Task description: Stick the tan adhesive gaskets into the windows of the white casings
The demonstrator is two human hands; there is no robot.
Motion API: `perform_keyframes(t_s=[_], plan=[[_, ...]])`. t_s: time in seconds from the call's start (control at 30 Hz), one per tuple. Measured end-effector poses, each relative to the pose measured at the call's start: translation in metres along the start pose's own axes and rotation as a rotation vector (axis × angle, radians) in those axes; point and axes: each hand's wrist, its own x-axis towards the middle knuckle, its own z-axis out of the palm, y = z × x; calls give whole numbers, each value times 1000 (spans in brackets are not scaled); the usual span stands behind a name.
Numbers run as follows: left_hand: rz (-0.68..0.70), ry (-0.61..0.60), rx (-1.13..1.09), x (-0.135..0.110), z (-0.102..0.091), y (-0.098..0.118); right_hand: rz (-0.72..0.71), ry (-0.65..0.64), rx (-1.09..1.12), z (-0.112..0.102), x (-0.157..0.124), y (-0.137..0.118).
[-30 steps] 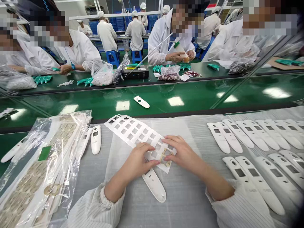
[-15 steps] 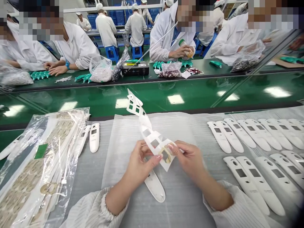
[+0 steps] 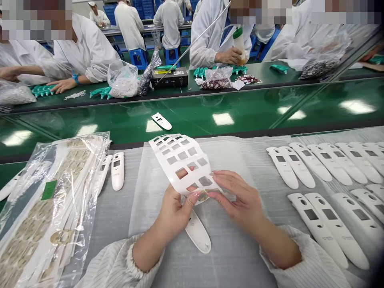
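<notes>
A white adhesive sticker sheet [image 3: 193, 176] with rows of square cutouts curves up between my hands. My left hand [image 3: 175, 212] grips its near left edge, thumb on top and fingers underneath. My right hand [image 3: 241, 200] pinches the near edge, where a yellowish-rimmed sticker [image 3: 203, 196] shows at the thumb tips. Whether that sticker is still on the sheet I cannot tell. Below the sheet, a white thermometer-like plastic casing [image 3: 199, 234] lies inner side up on the mat, its upper end hidden by my left hand and the sheet.
White casings [image 3: 330, 236] lie in rows at right. A clear bag of sticker sheets [image 3: 60, 200] covers the left, with a casing [image 3: 118, 172] beside it. Another casing [image 3: 161, 121] rests on the green conveyor [image 3: 192, 116]. Co-workers sit across, near a black box [image 3: 170, 78].
The sheet has turned from a narrow, edge-on strip to face me broadly. My right fingers have shifted to its near edge. The view has tilted down slightly.
</notes>
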Motion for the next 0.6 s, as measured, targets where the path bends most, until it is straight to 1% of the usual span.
perform_keyframes(t_s=[0.07, 0.17, 0.27, 0.33, 0.47, 0.53, 0.6], plan=[[12, -15, 35, -1, 0, 0, -4, 0, 36, 0, 0, -1], [-40, -26, -6, -2, 2, 1, 20, -50, 105, -1, 1, -2], [-148, -25, -169, 0, 4, 1, 51, -143, 193, -2, 3, -4], [-209, -47, -283, 1, 4, 3, 71, -180, 247, -3, 3, -6], [-272, -87, -430, 3, 5, 11, 114, -195, 321, -3, 1, -7], [-327, -75, -502, 3, 6, 14, 127, -203, 351, -2, 0, -7], [-401, -36, -559, 3, 8, 15, 142, -205, 372, -1, -1, -7]])
